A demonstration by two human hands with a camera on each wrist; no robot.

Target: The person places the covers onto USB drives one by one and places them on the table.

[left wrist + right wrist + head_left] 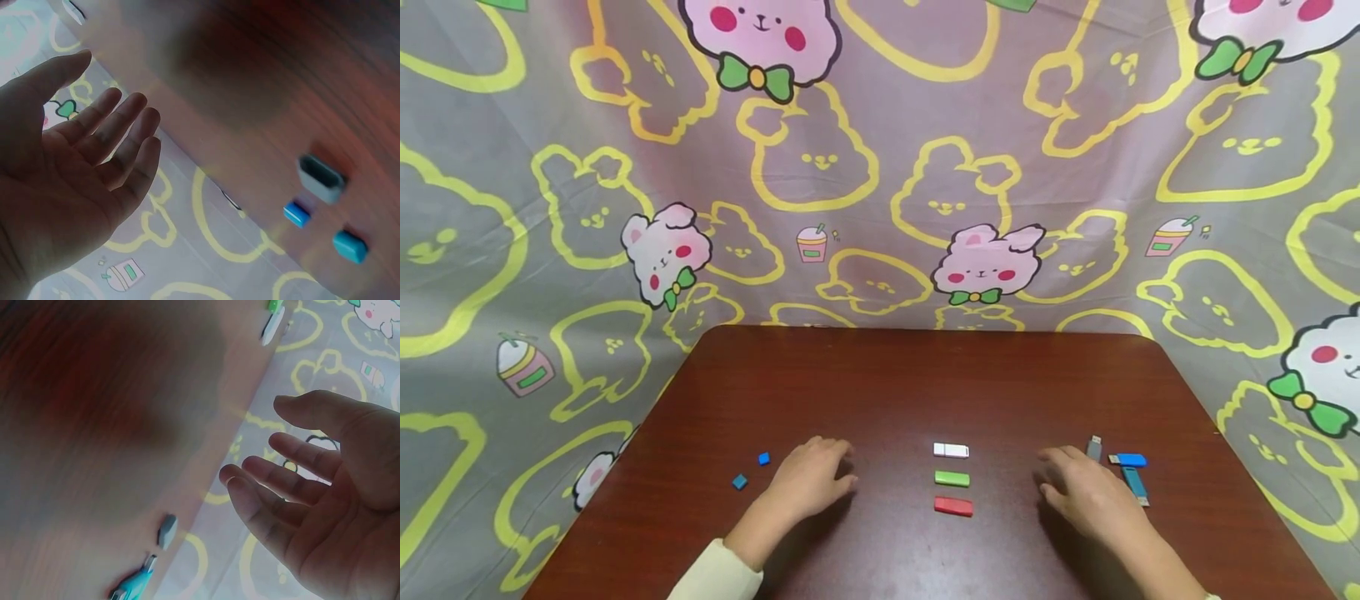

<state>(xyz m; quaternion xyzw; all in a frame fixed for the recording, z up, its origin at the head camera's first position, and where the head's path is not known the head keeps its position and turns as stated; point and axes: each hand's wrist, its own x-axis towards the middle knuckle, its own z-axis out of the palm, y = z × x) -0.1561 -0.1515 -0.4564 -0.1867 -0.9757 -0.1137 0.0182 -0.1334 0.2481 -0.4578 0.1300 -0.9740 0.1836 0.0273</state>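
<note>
My left hand [811,477] hovers over the table's left half, fingers loosely bent and holding nothing. Beside it lie a small blue cap [764,458] and a teal cap [740,482]; a hollow grey cap [321,179] shows in the left wrist view, hidden behind the hand in the head view. On the right, my right hand [1093,492] is also relaxed, its palm bare in its wrist view. Just past its fingers are uncapped USB sticks: a grey one [1094,450], a blue one [1131,460] and a teal one [1135,483], metal plugs exposed.
Between the hands, a white USB stick [951,451], a green one [952,479] and a red one [953,506] lie in a column. The brown table [925,375] meets a cartoon-printed cloth [880,225] at its back and sides.
</note>
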